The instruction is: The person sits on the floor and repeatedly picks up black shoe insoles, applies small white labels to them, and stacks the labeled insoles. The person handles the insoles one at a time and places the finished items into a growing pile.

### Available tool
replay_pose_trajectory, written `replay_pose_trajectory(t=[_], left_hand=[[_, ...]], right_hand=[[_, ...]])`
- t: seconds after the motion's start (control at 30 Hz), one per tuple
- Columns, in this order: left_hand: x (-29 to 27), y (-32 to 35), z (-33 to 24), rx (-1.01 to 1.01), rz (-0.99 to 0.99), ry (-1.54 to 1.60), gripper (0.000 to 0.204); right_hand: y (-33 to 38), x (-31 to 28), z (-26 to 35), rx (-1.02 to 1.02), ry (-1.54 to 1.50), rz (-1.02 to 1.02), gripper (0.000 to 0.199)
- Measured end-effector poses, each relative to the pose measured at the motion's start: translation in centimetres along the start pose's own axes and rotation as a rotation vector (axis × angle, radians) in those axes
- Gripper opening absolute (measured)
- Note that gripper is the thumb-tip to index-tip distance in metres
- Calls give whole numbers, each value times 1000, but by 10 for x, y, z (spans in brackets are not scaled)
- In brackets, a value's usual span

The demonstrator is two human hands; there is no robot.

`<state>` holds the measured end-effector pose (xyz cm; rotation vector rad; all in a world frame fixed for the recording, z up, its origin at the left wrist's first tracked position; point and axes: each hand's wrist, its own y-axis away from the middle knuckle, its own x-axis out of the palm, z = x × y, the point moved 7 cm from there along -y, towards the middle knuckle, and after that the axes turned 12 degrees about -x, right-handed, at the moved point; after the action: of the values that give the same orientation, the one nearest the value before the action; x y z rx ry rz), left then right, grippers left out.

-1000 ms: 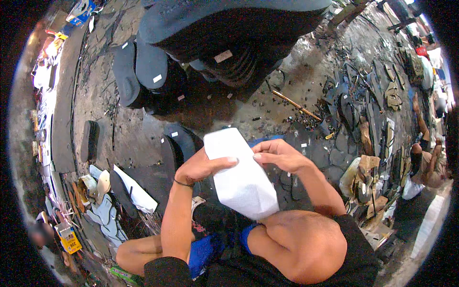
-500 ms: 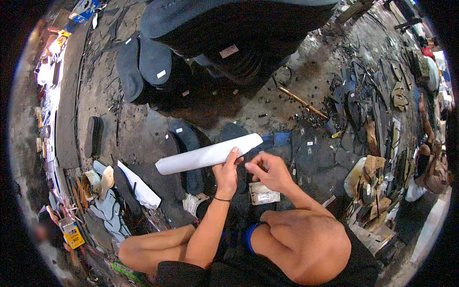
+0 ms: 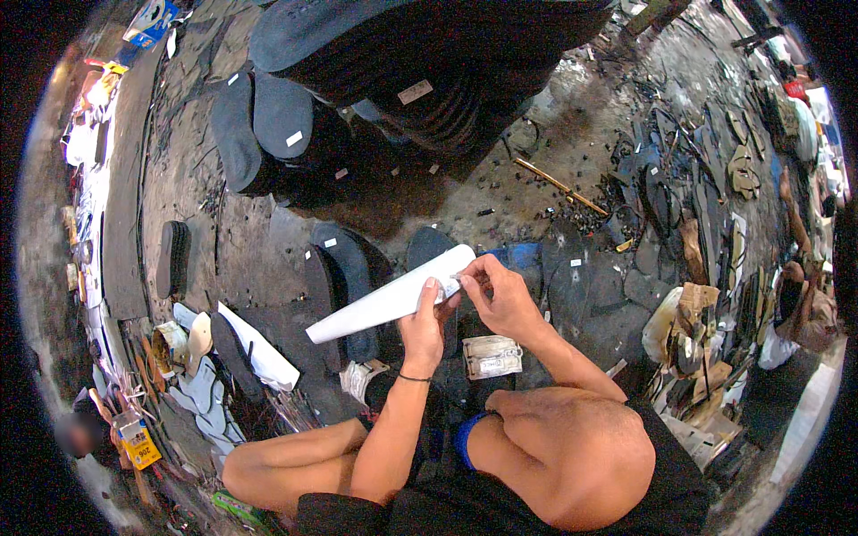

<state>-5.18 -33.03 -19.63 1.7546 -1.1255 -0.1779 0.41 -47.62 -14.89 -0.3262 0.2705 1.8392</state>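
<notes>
My left hand (image 3: 424,332) grips a long white rolled paper sheet (image 3: 380,302) with the thumb lying on top. The roll slants up to the right, over several dark sole-shaped pieces. At its right end, the thumb and fingers of my right hand (image 3: 494,293) are pinched together against the paper. A small greyish printed patch shows beside those fingertips; what they pinch is too small to make out. Beneath the roll lie a dark foam sole (image 3: 345,268) with a small white label and another dark sole (image 3: 431,245), partly hidden by the paper.
Tall stacks of dark soles (image 3: 331,40) stand ahead, with labelled soles (image 3: 283,116) at their left. A thin stick (image 3: 560,186) lies on the littered floor. A small printed bundle (image 3: 492,356) is near my knee. Scraps and cut pieces (image 3: 693,357) pile up at right.
My right hand has moved left and up onto the paper roll's right end, its fingers now pinching there. The roll has tilted more steeply, its left end lower.
</notes>
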Motion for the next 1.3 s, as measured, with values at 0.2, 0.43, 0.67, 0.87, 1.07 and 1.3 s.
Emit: replay_pose_trajectory(t=[0.2,0.43,0.67,0.87,1.07,1.3], left_hand=[[4,4,-4,47,-32,-177,28],[-1,-4,-4,-48,-103,25,23],[9,5,-5,-45,37,18,29],[11,14,-31,270,-151,-641,27],[13,9,-23,104,-36,-278,25],[12,7,-18,6,-70,-43,21]], right_hand=[[-5,-7,19,-139,147,16,34],[-4,-10,38,-269,94,-78,47],[-12,0,22,-148,-119,-64,51],[-11,1,38,-263,51,41,50],[-14,0,29,-199,-4,51,50],[-14,-8,27,-238,-93,-109,53]])
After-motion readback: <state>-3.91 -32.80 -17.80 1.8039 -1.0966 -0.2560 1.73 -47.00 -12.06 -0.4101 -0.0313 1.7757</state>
